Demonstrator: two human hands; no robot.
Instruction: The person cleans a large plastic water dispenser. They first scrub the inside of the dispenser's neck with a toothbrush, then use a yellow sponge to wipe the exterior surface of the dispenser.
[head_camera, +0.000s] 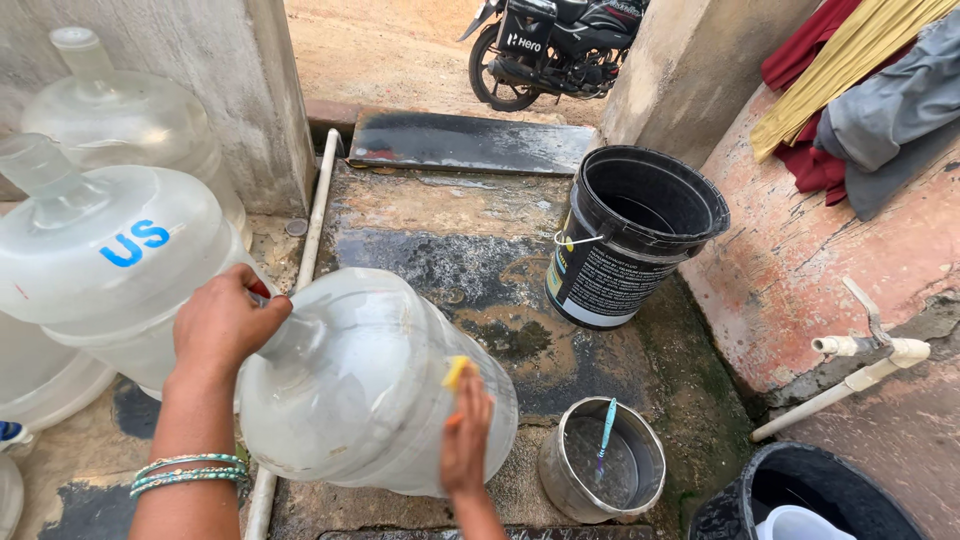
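Fingers of left hand (225, 322) clamp the tilted jug's (370, 385) neck, pointing upper-left; right hand (466, 440) pinches a sponge (455, 373).

We see two bare forearms without sleeves. Our left hand (225, 325) wears a stack of thin green and silver bangles (188, 474) at the wrist; our right hand (466, 440) wears nothing.

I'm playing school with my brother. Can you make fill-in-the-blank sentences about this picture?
1. The left hand grips the big clear water jug by its ____.
2. The right hand presses a ____ sponge against the jug.
3. A toothbrush lies in the small ____ pot.
4. The bucket standing behind is ____ in colour.

Missing words: neck; yellow; metal; black
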